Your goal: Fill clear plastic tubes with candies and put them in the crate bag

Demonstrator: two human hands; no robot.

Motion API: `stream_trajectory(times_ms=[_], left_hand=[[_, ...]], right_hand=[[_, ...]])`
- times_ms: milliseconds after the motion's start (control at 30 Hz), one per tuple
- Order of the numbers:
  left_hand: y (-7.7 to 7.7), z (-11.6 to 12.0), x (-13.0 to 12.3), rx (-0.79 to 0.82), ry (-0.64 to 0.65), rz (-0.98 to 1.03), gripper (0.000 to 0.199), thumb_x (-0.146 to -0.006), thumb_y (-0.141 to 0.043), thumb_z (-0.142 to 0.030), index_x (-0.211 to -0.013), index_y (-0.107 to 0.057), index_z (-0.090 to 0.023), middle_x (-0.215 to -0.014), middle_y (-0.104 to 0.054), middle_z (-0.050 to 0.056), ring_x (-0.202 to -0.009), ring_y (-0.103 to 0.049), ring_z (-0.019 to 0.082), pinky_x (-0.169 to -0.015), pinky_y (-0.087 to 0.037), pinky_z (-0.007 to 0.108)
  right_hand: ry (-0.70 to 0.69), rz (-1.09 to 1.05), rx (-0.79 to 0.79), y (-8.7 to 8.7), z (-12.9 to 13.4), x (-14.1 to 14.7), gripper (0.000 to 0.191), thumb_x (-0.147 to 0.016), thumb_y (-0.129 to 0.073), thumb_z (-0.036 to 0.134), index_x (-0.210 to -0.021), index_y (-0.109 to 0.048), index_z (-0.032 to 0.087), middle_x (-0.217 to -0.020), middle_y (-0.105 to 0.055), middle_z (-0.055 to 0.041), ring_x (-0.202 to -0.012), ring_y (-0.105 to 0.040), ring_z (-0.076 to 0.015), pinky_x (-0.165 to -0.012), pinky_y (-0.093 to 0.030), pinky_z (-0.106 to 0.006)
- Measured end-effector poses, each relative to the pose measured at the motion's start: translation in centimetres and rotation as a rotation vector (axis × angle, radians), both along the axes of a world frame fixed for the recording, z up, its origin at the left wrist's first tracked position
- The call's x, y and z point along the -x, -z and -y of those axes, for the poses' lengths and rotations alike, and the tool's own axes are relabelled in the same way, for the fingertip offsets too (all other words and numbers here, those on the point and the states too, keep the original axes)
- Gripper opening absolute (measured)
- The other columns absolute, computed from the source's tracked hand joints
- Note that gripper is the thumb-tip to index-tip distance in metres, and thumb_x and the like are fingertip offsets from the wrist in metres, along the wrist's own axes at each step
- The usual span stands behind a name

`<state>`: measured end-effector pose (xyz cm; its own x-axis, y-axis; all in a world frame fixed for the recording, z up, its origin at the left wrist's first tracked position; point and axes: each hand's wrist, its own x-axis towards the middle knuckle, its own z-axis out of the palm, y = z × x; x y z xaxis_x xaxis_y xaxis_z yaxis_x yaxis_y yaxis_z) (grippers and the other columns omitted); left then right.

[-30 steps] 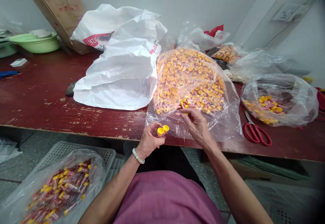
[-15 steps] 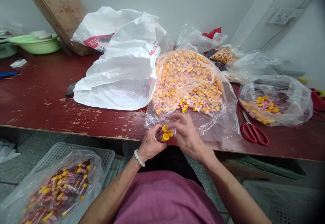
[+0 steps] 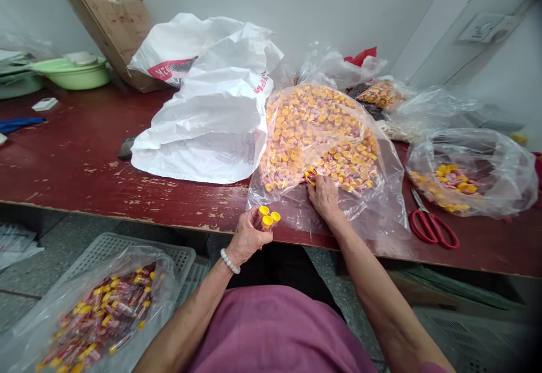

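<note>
My left hand is closed around three clear tubes with yellow caps, held upright at the table's front edge. A string of pale beads circles that wrist. To the right and further in, my right hand is at the mouth of a big clear bag. Its fingers are curled together against the yellow-capped pieces there; what the fingertips grip is hidden. Behind them the bag is full of small yellow caps with pink-and-white wrapped parts.
Red-handled scissors lie right of the bag, near a smaller open bag of similar pieces. A white sack sits left on the red table. Below left, a plastic bag of capped tubes rests on a crate.
My right hand has moved from beside the held tubes up to the pieces at the bag's mouth. My left hand keeps the tubes, now slightly further left in view.
</note>
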<state>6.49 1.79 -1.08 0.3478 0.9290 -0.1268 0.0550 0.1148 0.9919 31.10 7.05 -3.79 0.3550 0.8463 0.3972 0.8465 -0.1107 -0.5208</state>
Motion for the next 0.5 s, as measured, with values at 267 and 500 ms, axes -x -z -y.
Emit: stream_trajectory(times_ms=[267,500], left_hand=[[0.6,-0.6,-0.4,-0.223,0.045,-0.093,0.026,-0.055,-0.058,-0.004,-0.079,-0.055,-0.014,-0.073,-0.058,-0.001,-0.065,-0.052,0.011,-0.058,-0.04,0.021],[-0.5,-0.1,-0.7,-0.362,0.063,-0.22,0.028,-0.057,-0.061,-0.008,-0.083,-0.059,-0.015,-0.072,-0.06,-0.002,-0.063,-0.051,0.012,-0.059,-0.039,0.023]], right_hand=[[-0.518,-0.26,-0.091,-6.4,7.2,6.0,0.02,-0.09,-0.051,0.032,-0.103,-0.061,0.021,-0.096,-0.06,-0.0058,-0.082,-0.057,-0.0157,-0.071,-0.049,-0.029],[-0.727,-0.188,-0.086,-8.8,9.4,10.1,0.032,-0.088,-0.049,0.018,-0.119,-0.054,0.025,-0.108,-0.056,-0.0072,-0.099,-0.055,-0.0186,-0.085,-0.049,-0.035]])
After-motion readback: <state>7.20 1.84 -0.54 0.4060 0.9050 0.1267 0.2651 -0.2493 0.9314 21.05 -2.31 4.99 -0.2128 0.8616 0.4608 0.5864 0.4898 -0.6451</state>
